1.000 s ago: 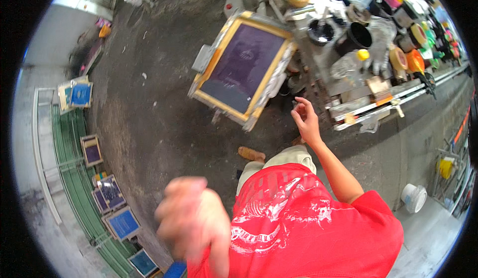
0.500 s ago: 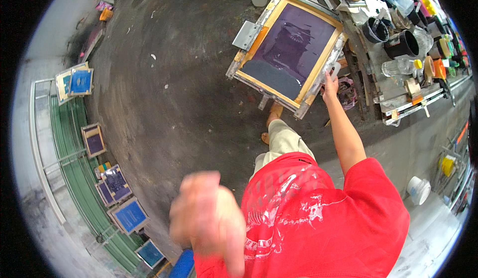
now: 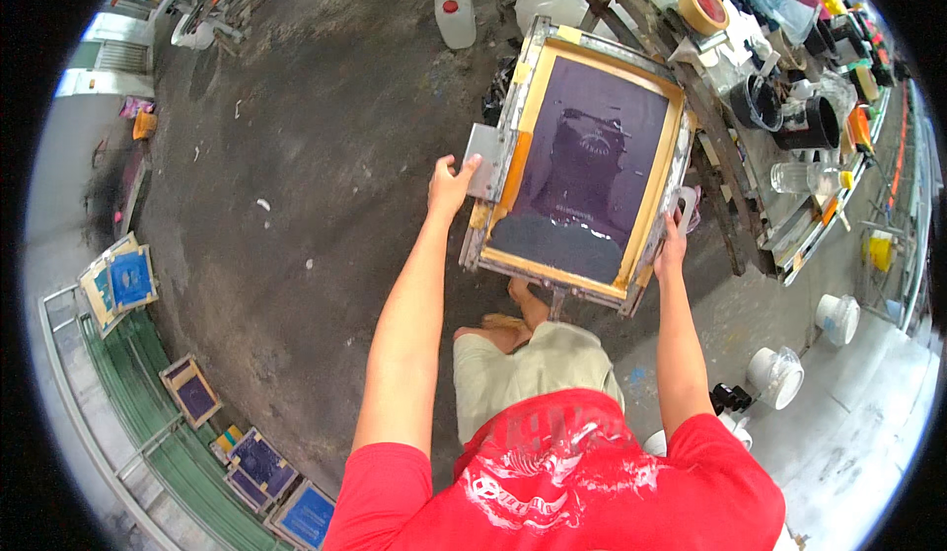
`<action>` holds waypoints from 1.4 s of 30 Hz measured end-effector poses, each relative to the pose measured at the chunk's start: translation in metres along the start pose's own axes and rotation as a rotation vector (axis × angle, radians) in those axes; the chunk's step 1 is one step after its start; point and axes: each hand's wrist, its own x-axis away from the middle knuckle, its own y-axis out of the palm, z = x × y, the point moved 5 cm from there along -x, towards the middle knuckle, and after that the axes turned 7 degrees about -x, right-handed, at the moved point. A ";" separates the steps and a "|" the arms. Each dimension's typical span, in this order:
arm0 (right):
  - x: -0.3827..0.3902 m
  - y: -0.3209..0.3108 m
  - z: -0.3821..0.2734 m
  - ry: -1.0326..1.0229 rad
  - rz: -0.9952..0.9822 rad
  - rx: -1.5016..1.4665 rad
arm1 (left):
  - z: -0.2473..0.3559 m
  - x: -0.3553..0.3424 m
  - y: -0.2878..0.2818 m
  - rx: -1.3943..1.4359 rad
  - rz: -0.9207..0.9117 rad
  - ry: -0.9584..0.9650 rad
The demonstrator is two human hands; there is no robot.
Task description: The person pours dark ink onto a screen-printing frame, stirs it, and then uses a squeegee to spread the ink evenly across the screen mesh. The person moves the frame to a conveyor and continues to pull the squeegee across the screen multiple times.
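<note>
L hand [image 3: 450, 188]: grasping grey plate [image 3: 482, 154], L edge of wood-framed purple screen [image 3: 587, 166]. R hand [image 3: 671, 247]: closed on pale handle [image 3: 687, 206], R edge. Screen: betw. hands, L of worktop [image 3: 785, 214] w/ 2 black tubs [image 3: 809, 125], 1 tape roll [image 3: 698, 26], 1 clear btl [image 3: 795, 178].

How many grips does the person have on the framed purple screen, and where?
2: the left grip at the metal plate on the left side of the framed screen, the right grip at its right edge. Both are partly hidden.

The red T-shirt [image 3: 572, 477] — short-sleeved, white-patterned — tops beige shorts [image 3: 543, 364].
</note>
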 end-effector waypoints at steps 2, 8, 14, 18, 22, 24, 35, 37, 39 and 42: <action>0.000 0.005 -0.004 0.046 0.002 -0.019 | -0.010 -0.021 0.022 0.116 -0.156 -0.080; 0.008 -0.002 -0.003 0.084 0.127 -0.022 | 0.011 -0.007 0.030 0.450 -0.490 -0.175; 0.035 0.017 0.016 0.175 0.151 -0.079 | 0.042 0.005 -0.010 0.523 -0.457 -0.093; 0.021 0.045 0.032 0.232 0.112 -0.171 | 0.077 0.018 -0.067 0.332 -0.112 0.304; 0.015 0.147 0.044 0.268 -0.001 -0.199 | 0.122 0.033 -0.156 -0.228 -0.237 0.375; 0.039 0.221 0.079 0.251 -0.093 -0.197 | 0.115 0.036 -0.232 -0.177 -0.318 0.529; 0.087 0.446 0.080 0.345 -0.314 0.114 | 0.058 -0.003 -0.297 -0.461 -0.613 0.392; 0.079 0.463 0.091 0.391 -0.353 0.066 | 0.050 -0.019 -0.292 -0.516 -0.682 0.421; 0.071 0.474 0.094 0.329 -0.358 0.145 | 0.042 -0.040 -0.282 -0.583 -0.729 0.500; 0.058 0.486 0.097 0.338 -0.364 0.208 | 0.042 -0.069 -0.270 -0.600 -0.894 0.481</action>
